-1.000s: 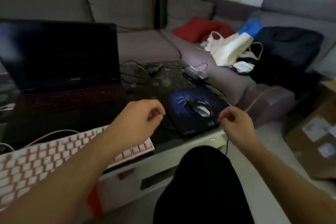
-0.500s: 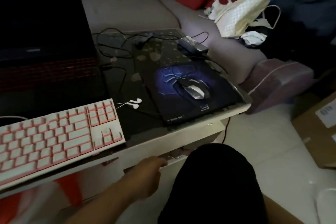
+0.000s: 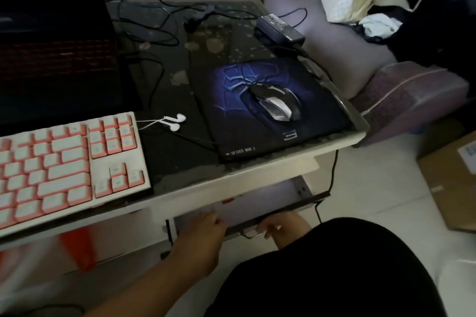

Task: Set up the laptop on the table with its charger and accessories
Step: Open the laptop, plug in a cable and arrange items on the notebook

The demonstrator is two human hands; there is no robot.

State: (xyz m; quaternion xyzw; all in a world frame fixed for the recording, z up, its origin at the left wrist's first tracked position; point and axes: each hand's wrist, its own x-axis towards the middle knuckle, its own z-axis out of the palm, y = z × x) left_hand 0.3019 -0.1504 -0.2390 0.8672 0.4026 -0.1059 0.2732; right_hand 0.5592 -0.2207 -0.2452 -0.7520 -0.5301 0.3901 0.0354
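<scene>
Step, judged: opening drawer [image 3: 247,210] under table [image 3: 257,175], lower centre. Left hand [image 3: 203,226], right hand [image 3: 280,226] at its front edge; grip unclear, blurred. Next: look inside for accessories.

Bare forearms, black trousers [image 3: 334,273]

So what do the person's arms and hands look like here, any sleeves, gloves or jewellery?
Both are bare. The left hand and its forearm show no sleeve, glove, watch or ring. The right hand is also ungloved; its arm is hidden behind the black-clothed knee. Motion blur hides finer detail.
</scene>
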